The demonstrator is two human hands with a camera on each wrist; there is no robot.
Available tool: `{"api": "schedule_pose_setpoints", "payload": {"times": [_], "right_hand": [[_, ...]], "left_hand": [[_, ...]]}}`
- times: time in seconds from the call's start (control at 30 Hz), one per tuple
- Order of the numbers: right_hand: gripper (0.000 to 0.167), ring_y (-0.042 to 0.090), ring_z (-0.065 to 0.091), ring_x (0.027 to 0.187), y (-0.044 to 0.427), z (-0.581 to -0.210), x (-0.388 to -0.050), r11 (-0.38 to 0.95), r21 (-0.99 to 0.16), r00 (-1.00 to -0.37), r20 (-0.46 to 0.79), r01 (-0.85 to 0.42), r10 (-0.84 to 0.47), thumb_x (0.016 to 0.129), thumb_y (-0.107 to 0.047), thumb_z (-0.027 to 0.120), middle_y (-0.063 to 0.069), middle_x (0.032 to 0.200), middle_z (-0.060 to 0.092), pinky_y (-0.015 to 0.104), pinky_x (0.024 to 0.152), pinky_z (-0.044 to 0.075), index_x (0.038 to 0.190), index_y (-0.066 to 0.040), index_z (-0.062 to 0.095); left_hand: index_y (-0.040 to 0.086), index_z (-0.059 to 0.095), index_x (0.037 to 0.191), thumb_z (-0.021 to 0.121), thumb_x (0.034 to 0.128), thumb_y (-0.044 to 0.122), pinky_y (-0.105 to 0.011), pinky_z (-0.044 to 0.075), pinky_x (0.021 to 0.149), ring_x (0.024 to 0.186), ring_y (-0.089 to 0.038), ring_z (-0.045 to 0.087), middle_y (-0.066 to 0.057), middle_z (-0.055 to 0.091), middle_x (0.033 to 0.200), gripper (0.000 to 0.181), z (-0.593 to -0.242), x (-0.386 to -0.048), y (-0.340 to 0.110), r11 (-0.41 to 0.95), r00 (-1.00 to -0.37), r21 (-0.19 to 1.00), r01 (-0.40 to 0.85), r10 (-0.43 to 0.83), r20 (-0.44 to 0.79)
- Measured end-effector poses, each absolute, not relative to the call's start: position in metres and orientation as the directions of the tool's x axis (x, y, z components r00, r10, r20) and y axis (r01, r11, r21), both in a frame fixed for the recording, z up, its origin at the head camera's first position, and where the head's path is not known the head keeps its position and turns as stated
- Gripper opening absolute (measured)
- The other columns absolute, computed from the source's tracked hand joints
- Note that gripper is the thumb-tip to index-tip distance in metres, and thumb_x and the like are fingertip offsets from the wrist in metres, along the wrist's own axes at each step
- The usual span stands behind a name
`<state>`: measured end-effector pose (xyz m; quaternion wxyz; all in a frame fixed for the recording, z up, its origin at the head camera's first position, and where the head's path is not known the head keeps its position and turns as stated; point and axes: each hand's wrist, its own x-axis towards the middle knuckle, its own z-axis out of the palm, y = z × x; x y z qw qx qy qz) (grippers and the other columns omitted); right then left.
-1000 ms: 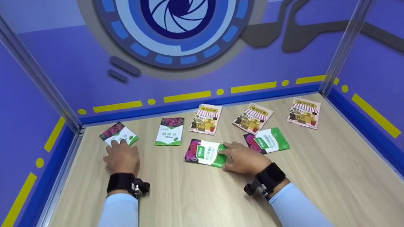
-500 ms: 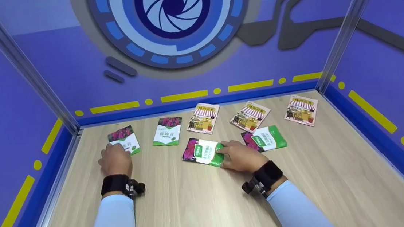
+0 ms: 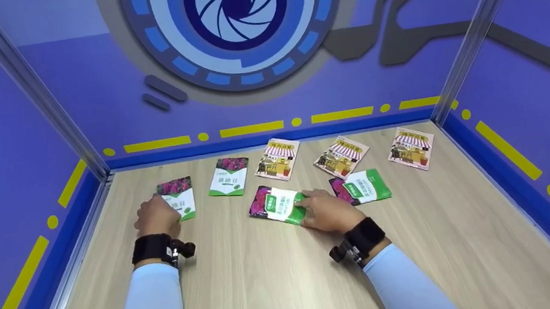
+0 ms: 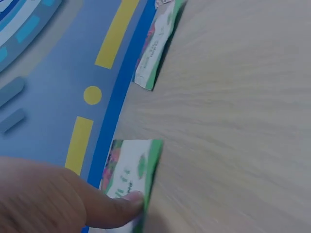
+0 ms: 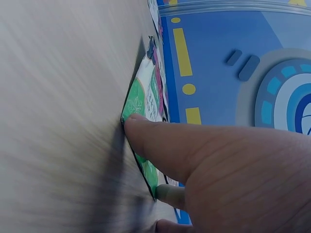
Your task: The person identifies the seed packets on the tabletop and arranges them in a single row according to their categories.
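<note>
Now straighter and nearer the front of the table (image 3: pixel 246 276), the leftmost flower packet (image 3: pixel 183 196) is being repositioned by the left hand (image 3: pixel 156 215), seemingly pinching it, fingertips hidden. The right hand (image 3: pixel 331 211) pinches the central flower packet (image 3: pixel 277 204).

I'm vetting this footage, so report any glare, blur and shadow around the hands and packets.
Head view: a pale sheen on the tabletop; left wrist view: blurred print on the white packet at the left hand; right wrist view: a dark shadow beside the green-ended packet at the right hand.
</note>
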<state>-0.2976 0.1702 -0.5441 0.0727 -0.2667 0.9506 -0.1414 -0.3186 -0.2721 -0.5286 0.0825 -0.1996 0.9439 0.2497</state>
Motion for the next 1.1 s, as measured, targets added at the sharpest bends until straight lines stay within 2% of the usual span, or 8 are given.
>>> {"api": "schedule_pose_setpoints", "payload": {"times": [0.17, 0.27, 0.47, 0.6, 0.73, 0.83, 0.93, 1.1], "right_hand": [[0.053, 0.033, 0.039, 0.142, 0.17, -0.543, -0.299, 0.821, -0.308, -0.85, -0.066, -0.48, -0.522, 0.092, -0.04, 0.072, 0.016, 0.155, 0.043, 0.047, 0.115, 0.032, 0.14, -0.019, 0.062], [0.054, 0.033, 0.04, 0.142, 0.17, -0.543, -0.299, 0.823, -0.309, -0.854, -0.059, -0.477, -0.518, 0.091, -0.039, 0.073, 0.015, 0.154, 0.044, 0.047, 0.115, 0.032, 0.139, -0.019, 0.063], [0.054, 0.033, 0.038, 0.143, 0.171, -0.545, -0.3, 0.827, -0.299, -0.856, -0.057, -0.476, -0.513, 0.091, -0.042, 0.073, 0.014, 0.155, 0.044, 0.048, 0.114, 0.034, 0.139, -0.021, 0.063], [0.055, 0.033, 0.038, 0.143, 0.171, -0.545, -0.301, 0.829, -0.302, -0.859, -0.057, -0.471, -0.509, 0.091, -0.043, 0.073, 0.014, 0.155, 0.044, 0.049, 0.114, 0.034, 0.14, -0.021, 0.062], [0.064, 0.031, 0.038, 0.144, 0.171, -0.544, -0.302, 0.839, -0.32, -0.873, -0.066, -0.441, -0.484, 0.09, -0.045, 0.073, 0.013, 0.157, 0.041, 0.049, 0.114, 0.034, 0.147, -0.021, 0.054], [0.07, 0.029, 0.037, 0.144, 0.171, -0.542, -0.303, 0.847, -0.343, -0.891, -0.06, -0.405, -0.45, 0.09, -0.047, 0.072, 0.011, 0.159, 0.039, 0.048, 0.114, 0.035, 0.152, -0.023, 0.048], [0.069, 0.028, 0.039, 0.143, 0.172, -0.541, -0.305, 0.842, -0.373, -0.902, -0.027, -0.39, -0.43, 0.091, -0.046, 0.071, 0.01, 0.157, 0.041, 0.046, 0.114, 0.035, 0.152, -0.023, 0.047], [0.067, 0.026, 0.04, 0.142, 0.175, -0.539, -0.306, 0.829, -0.406, -0.911, 0.02, -0.384, -0.412, 0.092, -0.044, 0.071, 0.009, 0.154, 0.045, 0.044, 0.115, 0.033, 0.151, -0.021, 0.048]], "left_hand": [[-0.008, 0.064, 0.112, 0.082, 0.0815, 0.02, -0.053, 0.05, 0.078, 0.093, -0.038, 0.058, -0.026, 0.063, 0.107, 0.045, -0.526, -0.319, -0.275, 0.797, -0.922, 0.478, -0.37, -0.252, -0.294], [-0.01, 0.061, 0.115, 0.083, 0.0803, 0.019, -0.05, 0.051, 0.081, 0.093, -0.035, 0.057, -0.026, 0.063, 0.108, 0.051, -0.526, -0.319, -0.274, 0.785, -0.926, 0.504, -0.36, -0.237, -0.294], [-0.014, 0.049, 0.13, 0.082, 0.0833, 0.021, -0.055, 0.046, 0.096, 0.107, -0.041, 0.055, -0.032, 0.057, 0.121, 0.067, -0.535, -0.316, -0.269, 0.727, -0.936, 0.59, -0.35, -0.242, -0.257], [-0.014, 0.046, 0.135, 0.073, 0.0924, 0.021, -0.055, 0.042, 0.102, 0.117, -0.044, 0.053, -0.033, 0.054, 0.13, 0.061, -0.542, -0.315, -0.268, 0.665, -0.951, 0.68, -0.309, -0.222, -0.215], [-0.013, 0.044, 0.141, 0.059, 0.1017, 0.023, -0.057, 0.036, 0.109, 0.131, -0.048, 0.044, -0.035, 0.046, 0.142, 0.055, -0.544, -0.315, -0.268, 0.635, -0.966, 0.728, -0.257, -0.185, -0.18], [-0.012, 0.042, 0.144, 0.052, 0.105, 0.024, -0.056, 0.032, 0.113, 0.138, -0.047, 0.038, -0.033, 0.042, 0.147, 0.054, -0.544, -0.314, -0.266, 0.594, -0.97, 0.767, -0.243, -0.17, -0.176], [-0.01, 0.044, 0.143, 0.052, 0.1052, 0.026, -0.054, 0.037, 0.109, 0.132, -0.043, 0.045, -0.032, 0.047, 0.143, 0.052, -0.541, -0.312, -0.261, 0.547, -0.97, 0.804, -0.234, -0.188, -0.154], [-0.006, 0.051, 0.135, 0.058, 0.103, 0.029, -0.042, 0.052, 0.084, 0.102, -0.037, 0.063, -0.026, 0.059, 0.123, 0.048, -0.53, -0.312, -0.243, 0.429, -0.962, 0.881, -0.196, -0.259, -0.088]]}}
